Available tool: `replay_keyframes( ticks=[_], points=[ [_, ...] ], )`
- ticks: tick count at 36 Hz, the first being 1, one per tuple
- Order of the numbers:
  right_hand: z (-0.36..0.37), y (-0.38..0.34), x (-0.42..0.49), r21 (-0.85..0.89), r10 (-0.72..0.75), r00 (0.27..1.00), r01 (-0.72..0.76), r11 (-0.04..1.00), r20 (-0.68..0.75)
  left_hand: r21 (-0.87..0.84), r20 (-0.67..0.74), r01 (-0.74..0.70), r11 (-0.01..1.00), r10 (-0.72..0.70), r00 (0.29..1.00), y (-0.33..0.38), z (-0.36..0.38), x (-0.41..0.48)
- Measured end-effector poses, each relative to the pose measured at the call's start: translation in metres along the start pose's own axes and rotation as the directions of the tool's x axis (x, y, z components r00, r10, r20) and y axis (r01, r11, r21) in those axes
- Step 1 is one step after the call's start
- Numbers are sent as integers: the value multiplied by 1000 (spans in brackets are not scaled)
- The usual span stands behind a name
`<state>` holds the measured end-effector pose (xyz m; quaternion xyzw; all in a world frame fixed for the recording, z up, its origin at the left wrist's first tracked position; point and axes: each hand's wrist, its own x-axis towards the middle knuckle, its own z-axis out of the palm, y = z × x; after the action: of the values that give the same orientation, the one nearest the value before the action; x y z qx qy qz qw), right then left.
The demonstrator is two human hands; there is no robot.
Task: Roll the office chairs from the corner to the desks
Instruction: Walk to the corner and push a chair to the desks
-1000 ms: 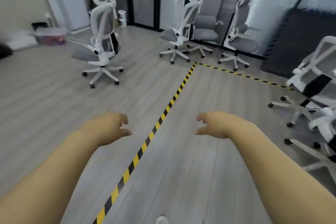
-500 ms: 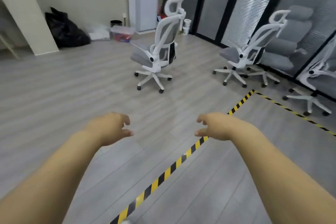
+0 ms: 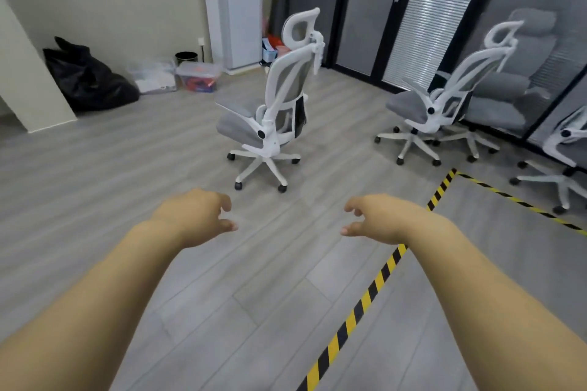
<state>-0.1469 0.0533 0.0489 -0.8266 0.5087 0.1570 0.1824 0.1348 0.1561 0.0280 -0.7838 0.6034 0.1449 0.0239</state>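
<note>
Both arms reach out in front, side by side. The left hand (image 3: 193,216) and the right hand (image 3: 384,219) hang palm down with loosely bent fingers. They hold nothing and touch nothing.

The gray floor (image 3: 111,187) has open room between the hands and the nearest chair (image 3: 276,111). A yellow and black tape line (image 3: 374,286) runs under the right arm and turns a corner at the right.

The nearest chair stands straight ahead, apart from the hands. It stands tall on its wheels. Its seat points left and its back is on the right. A second chair (image 3: 444,105) stands to the right by the glass wall (image 3: 428,9), facing left too.
</note>
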Motion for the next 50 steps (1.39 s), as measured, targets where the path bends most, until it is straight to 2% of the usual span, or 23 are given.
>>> replay_keyframes(
  ticks=[12, 27, 38, 45, 50],
  points=[
    [-70, 78, 131, 23, 118, 993, -118, 993, 10, 2, 28, -111, 994, 111, 993, 50, -33, 181],
    [-207, 190, 342, -30, 84, 996, -84, 996, 6, -8, 40, -51, 999, 51, 998, 129, -91, 411],
    [-276, 216, 503, -44, 57, 997, -55, 998, 45, -38, 21, 0, 999, 1, 1000, 119, -117, 572],
    [-318, 217, 610, -18, 46, 997, -45, 999, 63, 11, 0, -22, 1000, 22, 1000, 112, -153, 687],
    [-346, 219, 675, -4, 15, 998, -14, 1000, 62, 11, -71, -48, 999, 48, 996, 116, -183, 757]
  ],
)
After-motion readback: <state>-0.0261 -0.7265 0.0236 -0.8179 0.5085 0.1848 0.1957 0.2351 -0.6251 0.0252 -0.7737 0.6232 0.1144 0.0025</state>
